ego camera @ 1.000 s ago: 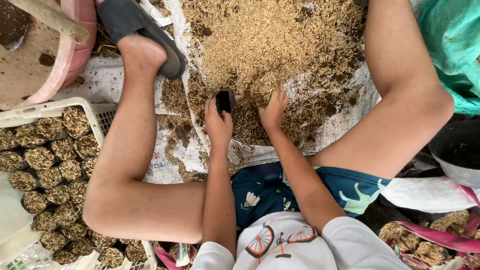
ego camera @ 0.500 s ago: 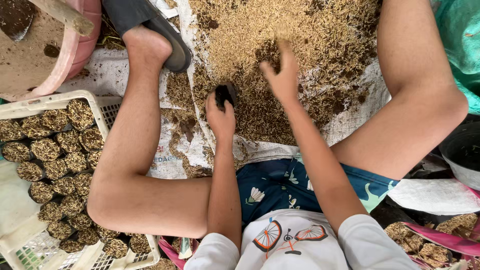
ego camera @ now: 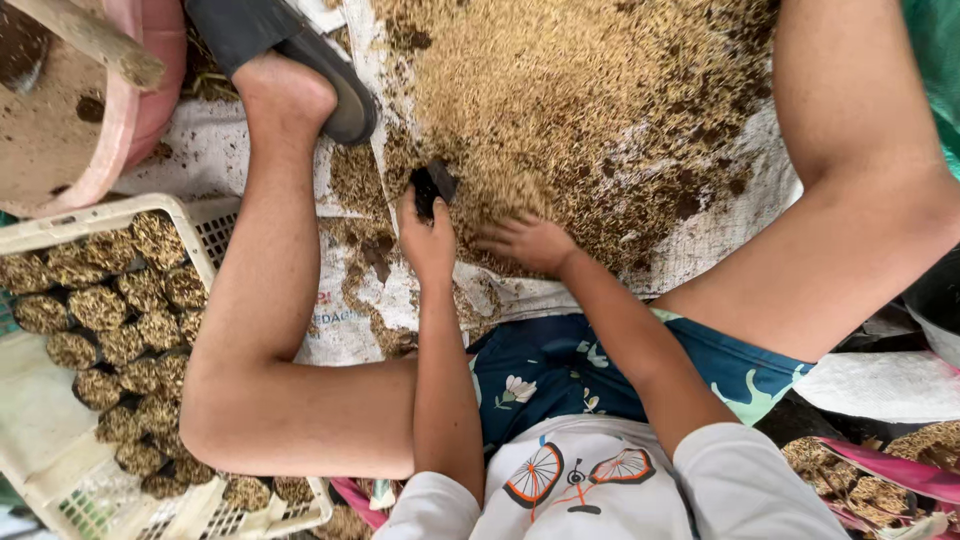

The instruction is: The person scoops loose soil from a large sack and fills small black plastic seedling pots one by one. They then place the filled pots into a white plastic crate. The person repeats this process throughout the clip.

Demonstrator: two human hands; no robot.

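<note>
My left hand (ego camera: 427, 238) holds a small black plastic pot (ego camera: 432, 184) at the near edge of a heap of tan husk and dark soil mix (ego camera: 580, 90). My right hand (ego camera: 527, 243) lies palm down on the mix just right of the pot, fingers spread and pointing left. The heap lies on a white woven sheet (ego camera: 720, 230) between my bent legs.
A white plastic crate (ego camera: 200, 215) at the left holds several small pots filled with the mix. A pink basin (ego camera: 140, 95) with a wooden stick (ego camera: 95, 40) stands at the top left. My left foot in a dark sandal (ego camera: 340, 85) rests beside the heap. More filled pots (ego camera: 860, 490) at bottom right.
My right hand has drawn back from higher up the heap and come down flat beside the pot. My left hand has kept the pot in about the same place.
</note>
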